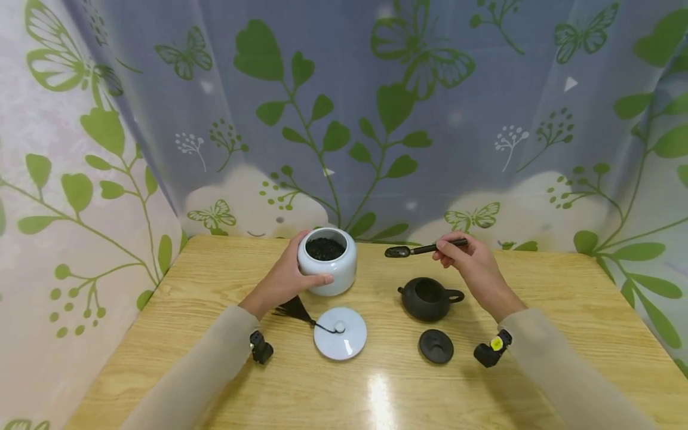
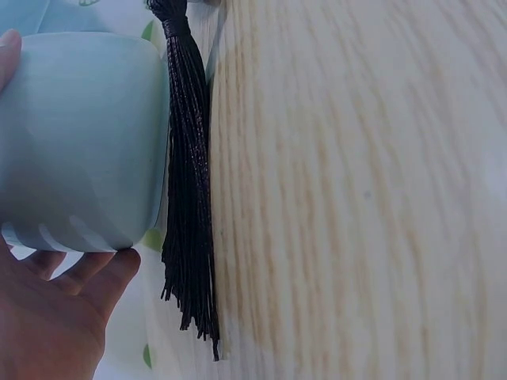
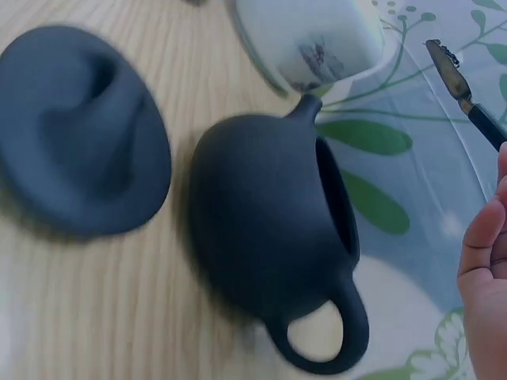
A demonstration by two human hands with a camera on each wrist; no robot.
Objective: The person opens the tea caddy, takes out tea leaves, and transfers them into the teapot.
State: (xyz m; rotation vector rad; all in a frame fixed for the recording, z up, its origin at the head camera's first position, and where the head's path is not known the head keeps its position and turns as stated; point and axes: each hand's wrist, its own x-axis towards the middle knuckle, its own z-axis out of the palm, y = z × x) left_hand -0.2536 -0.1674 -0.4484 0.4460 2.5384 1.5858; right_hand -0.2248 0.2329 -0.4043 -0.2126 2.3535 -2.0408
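Note:
My left hand (image 1: 279,278) grips a pale tea jar (image 1: 342,272), thumb across its front and fingers round its far side. The jar tilts slightly, and dark loose tea leaves (image 1: 325,248) show through its mouth. In the left wrist view its wall (image 2: 87,142) fills the upper left. My right hand (image 1: 475,266) pinches the dark handle of a tea scoop (image 1: 421,249), held level above the table. Dark leaves lie in the scoop's bowl (image 3: 450,73). Below and slightly left of this hand stands a black teapot (image 1: 421,309) without its lid, handle to the right.
A round black teapot lid (image 1: 436,346) lies in front of the teapot. Left of it is the white jar lid (image 1: 338,346), with a black tassel (image 1: 294,309) corded to its knob. A patterned curtain (image 1: 344,119) hangs behind the wooden table (image 1: 301,394).

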